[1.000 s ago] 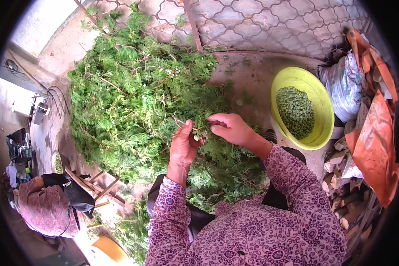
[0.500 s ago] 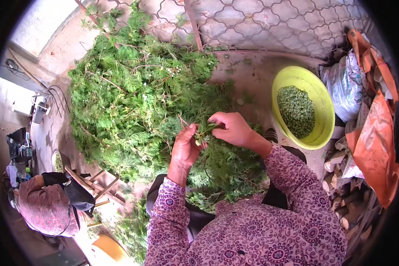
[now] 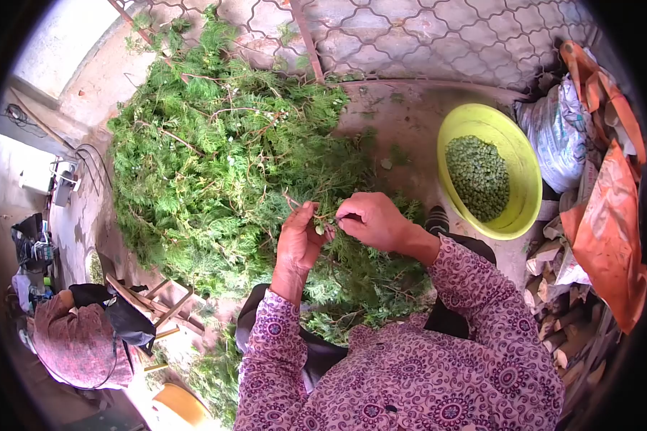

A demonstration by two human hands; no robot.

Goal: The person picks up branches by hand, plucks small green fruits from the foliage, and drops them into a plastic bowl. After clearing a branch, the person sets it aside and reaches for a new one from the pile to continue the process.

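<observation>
My left hand is closed on the stem of a small evergreen sprig, with a brown woody end sticking out above the thumb. At the sprig's other side, my right hand is pinched, its fingertips touching the sprig; anything smaller between them is hidden. Both hands are above a large heap of green evergreen branches spread on the ground in front of me. To the right stands a yellow-green basin, tilted in view, with many small green cones or berries inside.
Stacked firewood, an orange sheet and a whitish sack line the right side. A wire lattice runs along the back. At left, another person sits by a wooden frame and a yellow-orange basin.
My right hand has turned and closed tighter, fingers now curled in against the sprig. Less green foliage shows between my hands. My left hand keeps its hold.
</observation>
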